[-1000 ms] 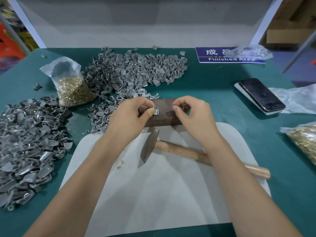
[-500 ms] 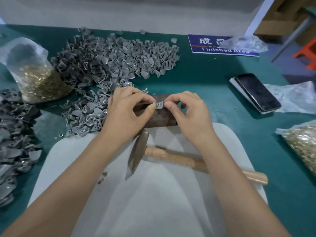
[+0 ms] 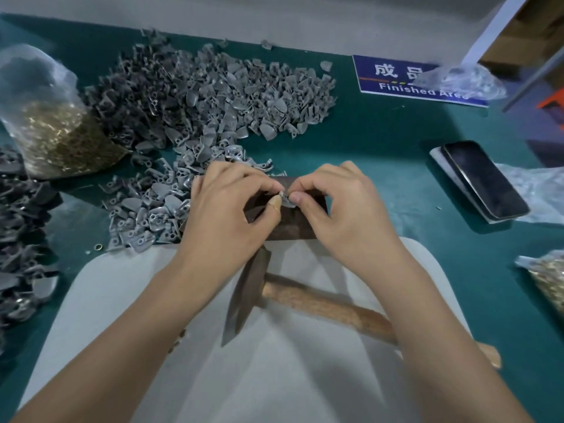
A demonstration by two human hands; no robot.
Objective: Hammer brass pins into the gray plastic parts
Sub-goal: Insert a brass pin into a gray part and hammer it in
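Note:
Both hands meet over a rusty brown metal block (image 3: 290, 224) at the table's middle. My left hand (image 3: 232, 209) pinches a small gray plastic part (image 3: 287, 200) between its taped thumb and forefinger. My right hand (image 3: 338, 206) pinches the same part from the right; whether a brass pin is between its fingertips is too small to tell. A hammer (image 3: 305, 300) with a wooden handle lies untouched on the white pad (image 3: 128, 300) just below the block.
A big heap of gray parts (image 3: 213, 96) spreads behind the block, another heap (image 3: 21, 245) at the left edge. A plastic bag of brass pins (image 3: 58, 135) stands at left, a second bag (image 3: 549, 282) at right. A phone (image 3: 485, 178) lies right, a blue sign (image 3: 406, 77) behind.
My fingertips have closed in until both hands pinch the gray part together over the block. The view has shifted closer and leftward. The hammer has not moved.

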